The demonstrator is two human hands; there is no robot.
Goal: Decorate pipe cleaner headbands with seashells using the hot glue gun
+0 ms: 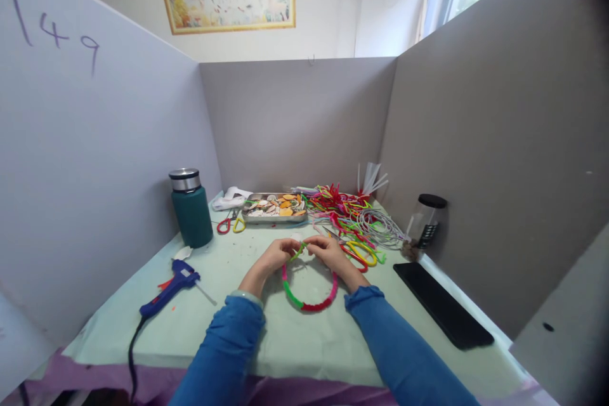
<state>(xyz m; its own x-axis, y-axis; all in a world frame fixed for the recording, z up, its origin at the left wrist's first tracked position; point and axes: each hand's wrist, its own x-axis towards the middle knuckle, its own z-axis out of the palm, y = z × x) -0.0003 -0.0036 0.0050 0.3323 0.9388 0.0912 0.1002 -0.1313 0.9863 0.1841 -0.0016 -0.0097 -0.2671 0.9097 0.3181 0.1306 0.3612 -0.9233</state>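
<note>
At the near side of the counter, a blue glue gun lies at the left, its cord running off the near edge; a flat black object lies at the right. Between the forearms rests the ring, its near arc wrapped in bands: pink and green at left, red at the nearest point, pink at right. These bands adjoin without a visible break. At the far arc, a yellow-green strand lies between the hands. This portion appears to be the one being worked and, as judged here, is the unfinished part; whether the ring is closed beneath the fingers cannot be told.

The left hand has its grip pinched on the yellow-green strand. The right hand has its fingertips drawn in at the strand's far end; whether they clamp it cannot be told.

Just beyond the right hand lie scissors with red and yellow handles. Farther off stand a teal flask at left and a clear jar with a black lid at right. At the far side, a metal tray holds flat orange and whitish pieces, beside a heap of loose coloured strands. A grey partition stands behind.
</note>
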